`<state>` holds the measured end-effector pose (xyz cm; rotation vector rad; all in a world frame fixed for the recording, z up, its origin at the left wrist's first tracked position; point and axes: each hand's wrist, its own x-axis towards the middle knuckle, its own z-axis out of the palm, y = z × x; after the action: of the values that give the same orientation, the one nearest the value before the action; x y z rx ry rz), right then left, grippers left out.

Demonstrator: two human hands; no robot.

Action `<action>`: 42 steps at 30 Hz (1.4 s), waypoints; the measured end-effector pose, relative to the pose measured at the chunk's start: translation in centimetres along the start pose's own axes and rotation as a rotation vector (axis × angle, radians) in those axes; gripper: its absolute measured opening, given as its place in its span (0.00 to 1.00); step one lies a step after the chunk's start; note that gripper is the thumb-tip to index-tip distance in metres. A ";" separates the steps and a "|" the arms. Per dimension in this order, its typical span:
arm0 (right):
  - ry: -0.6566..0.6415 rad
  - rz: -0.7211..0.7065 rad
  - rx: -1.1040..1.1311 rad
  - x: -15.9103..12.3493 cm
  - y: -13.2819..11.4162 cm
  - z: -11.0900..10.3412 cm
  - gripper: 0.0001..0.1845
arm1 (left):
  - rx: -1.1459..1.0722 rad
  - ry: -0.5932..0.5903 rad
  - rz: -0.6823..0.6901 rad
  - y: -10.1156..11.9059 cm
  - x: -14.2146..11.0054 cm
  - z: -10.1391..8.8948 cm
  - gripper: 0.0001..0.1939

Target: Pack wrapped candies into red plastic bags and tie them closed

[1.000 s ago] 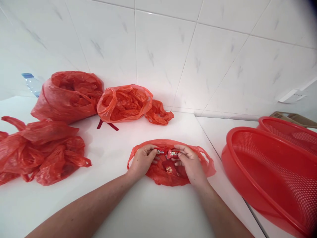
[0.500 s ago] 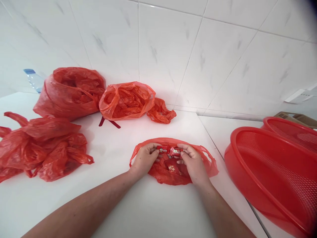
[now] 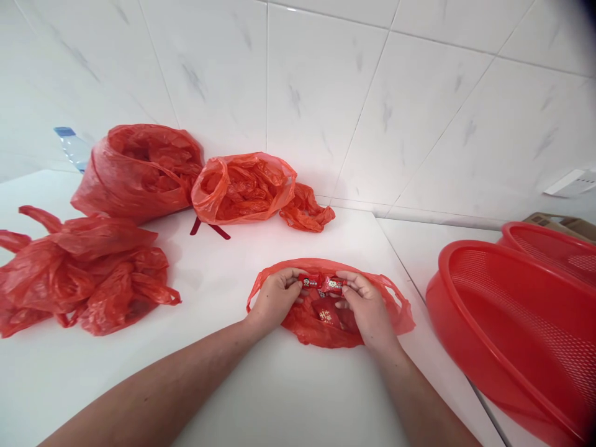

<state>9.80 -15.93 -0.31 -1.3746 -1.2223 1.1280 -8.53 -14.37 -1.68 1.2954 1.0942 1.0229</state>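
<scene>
On my feed, the fingers of my left hand are clamped on the left packet, those of my right hand on the right packet, both over the red bag, five o'clock from centre.

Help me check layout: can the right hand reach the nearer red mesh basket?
Probably yes: only the red plastic bag and tabletop lie between the right hand and the nearer mesh basket, though that hand holds a red packet.
</scene>
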 end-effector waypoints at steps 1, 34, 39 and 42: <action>0.001 0.002 -0.001 0.0 0.0 0.0 0.15 | -0.001 0.002 -0.001 0.0 0.0 0.0 0.11; 0.010 0.042 -0.005 -0.3 -0.7 0.1 0.17 | -0.023 0.016 -0.008 -0.4 0.2 -0.1 0.10; -0.001 0.055 -0.006 -0.3 -0.6 0.0 0.17 | -0.029 0.018 -0.011 -0.5 0.3 -0.1 0.10; -0.018 0.046 0.014 -0.2 -0.3 -0.1 0.17 | -0.033 0.021 -0.015 -0.4 0.3 -0.1 0.10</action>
<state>9.82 -16.13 0.05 -1.3911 -1.1988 1.1815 -8.57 -14.04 -2.14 1.2511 1.0972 1.0411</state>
